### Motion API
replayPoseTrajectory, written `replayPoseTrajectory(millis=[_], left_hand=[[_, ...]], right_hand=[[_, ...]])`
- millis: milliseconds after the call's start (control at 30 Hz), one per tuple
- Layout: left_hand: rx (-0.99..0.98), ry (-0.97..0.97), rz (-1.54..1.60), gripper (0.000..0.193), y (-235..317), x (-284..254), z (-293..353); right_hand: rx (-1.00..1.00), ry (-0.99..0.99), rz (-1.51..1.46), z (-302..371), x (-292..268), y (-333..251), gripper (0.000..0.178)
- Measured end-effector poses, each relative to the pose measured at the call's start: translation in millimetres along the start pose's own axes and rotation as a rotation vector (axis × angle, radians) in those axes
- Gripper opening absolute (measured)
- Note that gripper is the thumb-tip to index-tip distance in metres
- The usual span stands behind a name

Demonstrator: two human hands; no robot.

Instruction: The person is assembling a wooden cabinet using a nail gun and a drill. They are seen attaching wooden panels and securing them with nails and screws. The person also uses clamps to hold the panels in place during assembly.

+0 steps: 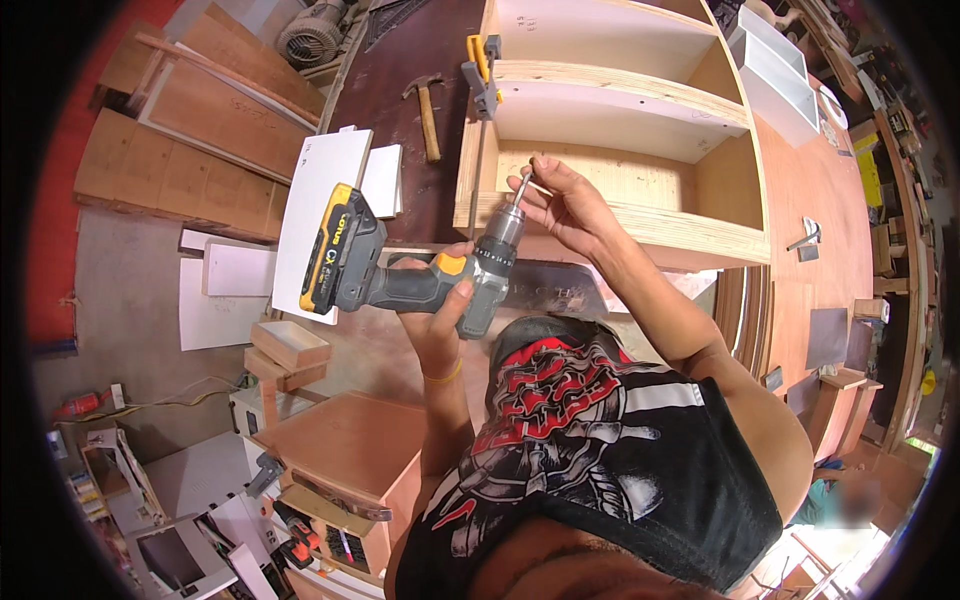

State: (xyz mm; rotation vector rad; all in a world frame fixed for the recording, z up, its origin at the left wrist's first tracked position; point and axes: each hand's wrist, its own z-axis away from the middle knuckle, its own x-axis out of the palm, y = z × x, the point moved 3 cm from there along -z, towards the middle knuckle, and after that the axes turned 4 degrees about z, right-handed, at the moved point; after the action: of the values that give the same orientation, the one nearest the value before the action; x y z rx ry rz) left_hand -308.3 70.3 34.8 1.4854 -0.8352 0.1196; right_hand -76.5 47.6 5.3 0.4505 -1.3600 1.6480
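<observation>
My left hand [436, 312] is wrapped round the handle of a grey cordless drill [420, 284] with a yellow and black battery pack. Its chuck points away from me, up and to the right. A slim metal bit [521, 189] sticks out of the chuck. The thumb and fingers of my right hand [568, 203] pinch the bit's far end; whether a screw sits there is too small to tell. Just beyond is an open plywood cabinet [620, 222] with several compartments. A bar clamp [482, 85] with yellow and grey parts grips its left side.
A hammer [428, 118] lies on the dark red table [400, 60], left of the cabinet. White panels [330, 160] are stacked under the drill's battery. On the right, a wooden bench [800, 270] carries white trays [775, 75]. Boards [200, 130] stand at the far left. Another person [840, 500] is at lower right.
</observation>
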Motion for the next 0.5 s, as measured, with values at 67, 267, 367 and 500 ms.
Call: replayPoseTrajectory(millis=[67,267,367,500], left_hand=[[-0.01,-0.021,-0.073,0.048,-11.9,14.4,-12.5],[0.05,0.003,-0.248,0.048,-47.3,45.2,-39.2],[0.044,0.014,-0.268,0.049,-62.4,50.6,-49.1],[0.059,0.004,-0.217,0.045,-69.5,70.5,-59.3]], right_hand=[[-0.002,-0.002,0.008,-9.5,-15.9,-18.7,0.016],[0.012,0.031,-0.031,-35.5,-45.8,-57.3,0.015],[0.027,0.087,-0.105,-43.5,-53.6,-64.7,0.015],[0.042,0.077,-0.156,-54.8,-66.9,-70.7,0.014]])
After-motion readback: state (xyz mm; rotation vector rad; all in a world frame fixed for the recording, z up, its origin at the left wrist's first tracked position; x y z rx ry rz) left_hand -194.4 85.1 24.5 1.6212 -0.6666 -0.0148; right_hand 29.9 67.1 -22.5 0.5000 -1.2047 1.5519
